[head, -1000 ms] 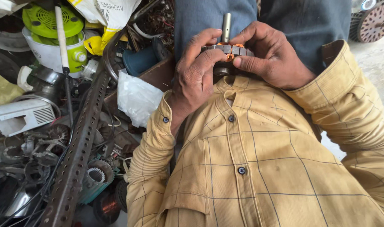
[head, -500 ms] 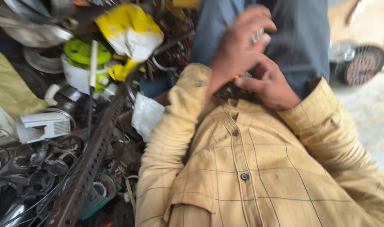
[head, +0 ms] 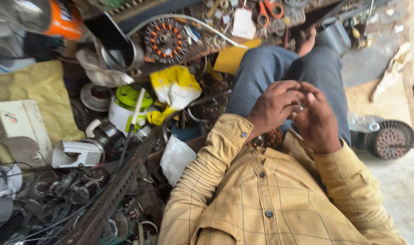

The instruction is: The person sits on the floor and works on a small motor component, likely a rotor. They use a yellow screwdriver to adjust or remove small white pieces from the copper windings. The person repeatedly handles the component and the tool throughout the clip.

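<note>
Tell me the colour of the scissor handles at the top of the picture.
Orange. The scissors lie among the clutter near the top edge, seen in the head view.

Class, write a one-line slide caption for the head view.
Both hands, left hand and right hand, meet over a small part, beside a heap of scrap metal.

Yellow-white bag (head: 174, 90) beside orange-labelled can (head: 64, 20)
</note>
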